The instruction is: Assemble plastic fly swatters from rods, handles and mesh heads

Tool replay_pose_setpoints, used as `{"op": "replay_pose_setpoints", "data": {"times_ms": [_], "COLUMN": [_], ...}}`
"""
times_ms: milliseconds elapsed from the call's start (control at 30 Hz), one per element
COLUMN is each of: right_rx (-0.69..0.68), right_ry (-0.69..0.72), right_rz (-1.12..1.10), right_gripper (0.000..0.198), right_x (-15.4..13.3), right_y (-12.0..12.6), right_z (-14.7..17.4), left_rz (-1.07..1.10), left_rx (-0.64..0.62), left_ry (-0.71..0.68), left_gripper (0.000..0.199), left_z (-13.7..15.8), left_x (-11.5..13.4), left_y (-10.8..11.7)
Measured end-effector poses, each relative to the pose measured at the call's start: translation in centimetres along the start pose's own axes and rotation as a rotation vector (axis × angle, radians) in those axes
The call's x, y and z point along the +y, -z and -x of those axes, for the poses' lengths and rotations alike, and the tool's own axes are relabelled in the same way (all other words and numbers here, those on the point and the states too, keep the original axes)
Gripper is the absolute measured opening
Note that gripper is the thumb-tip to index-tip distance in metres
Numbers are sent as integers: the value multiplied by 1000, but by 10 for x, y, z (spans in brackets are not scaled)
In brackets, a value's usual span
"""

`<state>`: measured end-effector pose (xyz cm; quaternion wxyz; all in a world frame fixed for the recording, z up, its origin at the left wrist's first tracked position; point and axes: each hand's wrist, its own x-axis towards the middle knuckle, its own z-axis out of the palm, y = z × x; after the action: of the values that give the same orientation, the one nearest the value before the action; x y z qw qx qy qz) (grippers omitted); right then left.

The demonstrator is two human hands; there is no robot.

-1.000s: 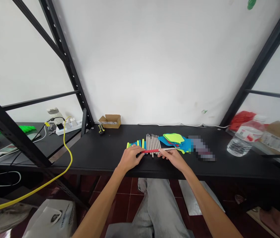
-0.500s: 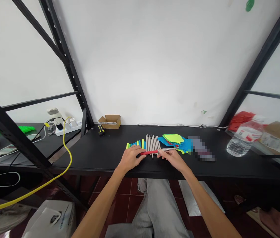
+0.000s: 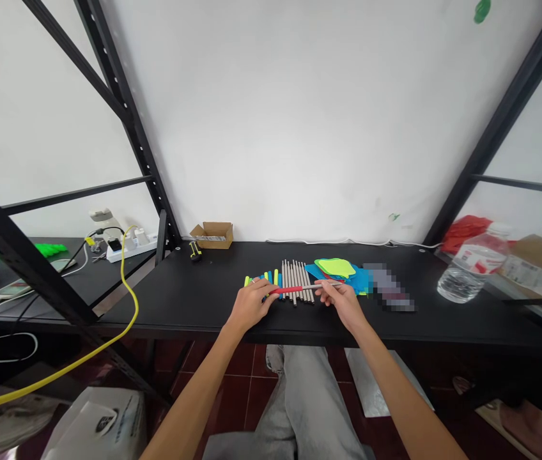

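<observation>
As left hand (image 3: pixel 250 304) and right hand (image 3: pixel 346 303) pinch red-and-grey rod (image 3: pixel 292 289), its left tip seems covered.

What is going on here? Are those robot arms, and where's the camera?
No robot here: those are a person's own bare hands. The camera is worn on the person's head and looks forward and down. The left hand holds the red part of a thin red-and-grey stick, and the right hand has its fingers on the grey part. On the black table lie a row of grey sticks, some short yellow and blue rods, and a pile of flat shapes, mostly blue and yellow-green. Farther back is a small open cardboard box. Beside the pile, a blurred patch hides something I can't make out.
</observation>
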<state>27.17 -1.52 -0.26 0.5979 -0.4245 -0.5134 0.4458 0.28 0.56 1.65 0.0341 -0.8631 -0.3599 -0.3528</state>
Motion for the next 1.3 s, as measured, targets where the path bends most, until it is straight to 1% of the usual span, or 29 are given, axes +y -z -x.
{"op": "replay_pose_setpoints", "data": {"times_ms": [133,200,367,567,933,1133,1300], "right_rx": [68,81,72,55,34,38,30], "right_ry": [5,7,18,2,7,-3,-8], "right_rz": [-58,-57,-2,-9,26,-8,-45], "right_gripper": [40,39,39,40,42,38,45], "right_x": [2,2,0,-4,2,3,-1], "right_y": [1,0,-1,-2,2,2,-1], "right_z": [0,-1,0,2,-1,-1,1], "left_rz": [-19,-26,-30,-40,-49,-40,-22], "left_rx": [2,-4,-2,-3,-11,-9,9], "left_ry": [18,23,-3,-14,-26,-11,1], "left_gripper": [26,26,27,26,28,26,24], "left_z": [0,0,1,1,1,1,0], "left_x": [0,0,-1,-2,-4,-3,-2], "left_y": [0,0,0,-1,-2,-2,0]}}
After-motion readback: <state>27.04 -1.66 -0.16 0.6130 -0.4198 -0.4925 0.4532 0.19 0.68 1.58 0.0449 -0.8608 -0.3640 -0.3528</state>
